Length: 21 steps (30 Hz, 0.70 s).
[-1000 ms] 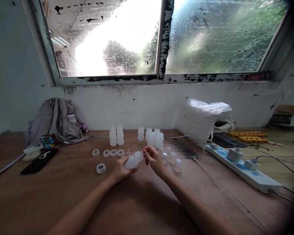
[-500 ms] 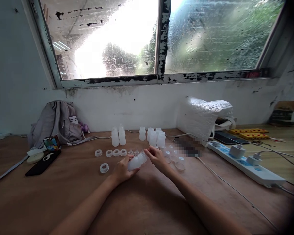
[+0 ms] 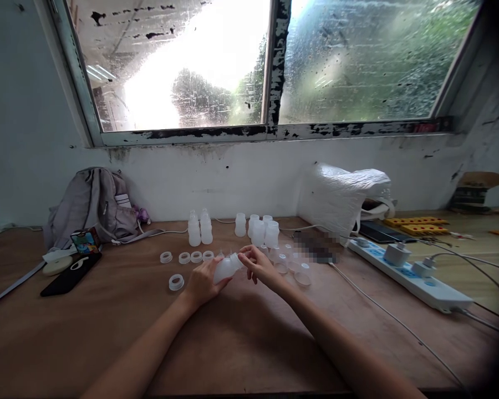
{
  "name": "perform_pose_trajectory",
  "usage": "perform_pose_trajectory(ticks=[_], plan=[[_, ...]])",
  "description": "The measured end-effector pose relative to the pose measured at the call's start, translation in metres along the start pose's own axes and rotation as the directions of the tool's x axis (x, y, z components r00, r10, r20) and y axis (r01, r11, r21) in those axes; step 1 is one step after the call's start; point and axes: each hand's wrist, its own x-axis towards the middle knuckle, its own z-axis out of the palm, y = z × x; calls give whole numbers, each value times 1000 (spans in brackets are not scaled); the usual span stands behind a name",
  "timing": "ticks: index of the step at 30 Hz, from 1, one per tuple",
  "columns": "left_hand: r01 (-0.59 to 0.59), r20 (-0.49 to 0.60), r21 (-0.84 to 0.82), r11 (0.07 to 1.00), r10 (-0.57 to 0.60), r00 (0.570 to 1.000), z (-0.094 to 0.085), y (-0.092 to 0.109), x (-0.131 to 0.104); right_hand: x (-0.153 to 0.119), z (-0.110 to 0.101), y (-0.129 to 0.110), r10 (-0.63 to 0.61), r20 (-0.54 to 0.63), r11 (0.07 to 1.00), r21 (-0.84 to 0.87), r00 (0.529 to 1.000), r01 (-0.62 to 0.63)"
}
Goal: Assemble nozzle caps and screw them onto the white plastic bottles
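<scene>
My left hand [image 3: 203, 281] is wrapped round the body of a translucent white baby bottle [image 3: 224, 270], tilted with its top end toward the right. The fingertips of my right hand [image 3: 256, 262] close on that top end; what lies under them is hard to make out. Behind the bottle, clear teats are partly hidden by my hands. To the left, several white screw rings [image 3: 184, 257] lie in a row, with one ring [image 3: 176, 282] nearer me. Clear caps [image 3: 303, 275] are spread right of my right hand.
Two bottles with teats [image 3: 194, 230] stand at the back, and several open bottles [image 3: 271, 235] stand right of them. A grey backpack [image 3: 93, 208] and black phone [image 3: 70, 274] are at left. A power strip [image 3: 411, 277], cables and a silvery bag [image 3: 336, 199] occupy the right.
My right hand has shifted slightly left along the bottle's top end, its fingers now more spread. My left hand still grips the bottle. The whole view has shifted a little.
</scene>
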Motion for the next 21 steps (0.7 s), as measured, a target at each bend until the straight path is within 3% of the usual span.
perform_pose_trajectory(ticks=[5,12,21], plan=[[-10,9,-34,999,11,1000,-4,0,-1,-1,0,-3,13,136,990,138,991,-32],[111,111,-190,975,-91,990,-11,-1,-3,-2,-5,-1,-26,271,947,315,962,-64],[337,349,-497,800,-172,921,-12,-13,-1,-4,-7,-7,-36,363,916,385,931,-115]])
